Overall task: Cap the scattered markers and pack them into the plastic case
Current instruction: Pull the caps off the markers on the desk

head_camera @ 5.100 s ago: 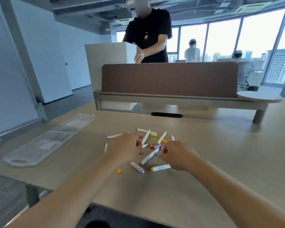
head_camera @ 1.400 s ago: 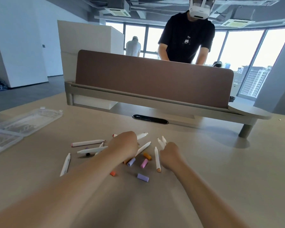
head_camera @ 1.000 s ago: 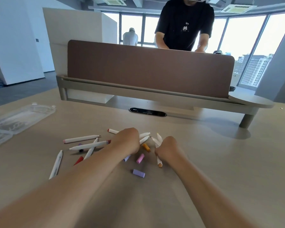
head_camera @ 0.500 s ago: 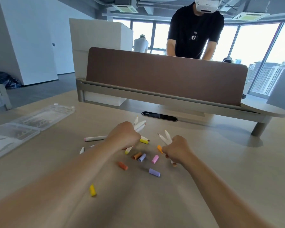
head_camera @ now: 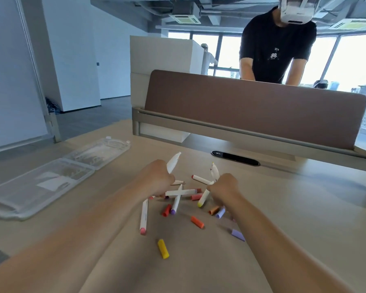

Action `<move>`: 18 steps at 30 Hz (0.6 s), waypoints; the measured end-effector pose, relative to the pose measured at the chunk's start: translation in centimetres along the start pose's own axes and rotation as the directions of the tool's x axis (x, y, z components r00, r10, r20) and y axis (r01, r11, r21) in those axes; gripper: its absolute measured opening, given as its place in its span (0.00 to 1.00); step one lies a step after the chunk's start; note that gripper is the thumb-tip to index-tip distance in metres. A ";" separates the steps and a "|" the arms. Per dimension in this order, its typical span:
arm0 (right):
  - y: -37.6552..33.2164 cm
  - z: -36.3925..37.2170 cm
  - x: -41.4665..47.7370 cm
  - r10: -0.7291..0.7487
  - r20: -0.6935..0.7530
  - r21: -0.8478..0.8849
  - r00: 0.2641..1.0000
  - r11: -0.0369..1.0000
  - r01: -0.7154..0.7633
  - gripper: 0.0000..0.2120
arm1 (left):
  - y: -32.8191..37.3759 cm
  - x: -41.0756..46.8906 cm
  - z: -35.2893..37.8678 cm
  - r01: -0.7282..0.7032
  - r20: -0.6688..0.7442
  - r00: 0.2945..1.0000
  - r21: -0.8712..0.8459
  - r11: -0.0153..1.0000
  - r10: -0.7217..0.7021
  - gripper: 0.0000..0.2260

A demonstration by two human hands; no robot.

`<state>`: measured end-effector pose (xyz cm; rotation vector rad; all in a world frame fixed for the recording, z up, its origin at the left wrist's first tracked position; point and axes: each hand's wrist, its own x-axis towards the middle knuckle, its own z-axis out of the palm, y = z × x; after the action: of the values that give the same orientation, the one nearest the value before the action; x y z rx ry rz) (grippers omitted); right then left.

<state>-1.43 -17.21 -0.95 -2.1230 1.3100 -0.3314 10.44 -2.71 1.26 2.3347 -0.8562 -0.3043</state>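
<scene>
Evidently both hands gripped markers, left hand and right hand alike. Loose caps lay just nearer on the counter; the open plastic case sat well left, nearest the left hand.

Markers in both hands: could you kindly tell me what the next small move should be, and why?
Probably lay down the markers in the right grip and take the orange cap nearby. The left grip holds a bundle too, so neither is free, while the yellow cap and others lie loose on the table.
</scene>
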 end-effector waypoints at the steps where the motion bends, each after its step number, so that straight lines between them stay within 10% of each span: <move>1: -0.3 0.1 0.1 0.012 0.022 -0.032 1.000 0.999 -0.012 0.14 | -0.2 0.2 -0.1 -0.008 -0.005 1.000 0.006 1.000 0.008 0.11; 9: -1.9 0.3 0.2 0.138 0.136 -0.204 0.981 0.973 -0.108 0.08 | -1.1 0.6 -0.7 -0.047 0.026 0.999 0.078 0.996 0.045 0.09; 18: -3.0 -0.3 -0.2 -0.158 0.003 0.008 0.987 0.987 0.158 0.10 | -1.6 -1.2 -2.0 0.095 0.049 0.994 0.104 0.990 -0.101 0.08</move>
<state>0.52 -16.19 1.19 -2.2251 1.1388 -0.3979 11.13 0.03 1.82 2.4782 -0.8010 -0.3751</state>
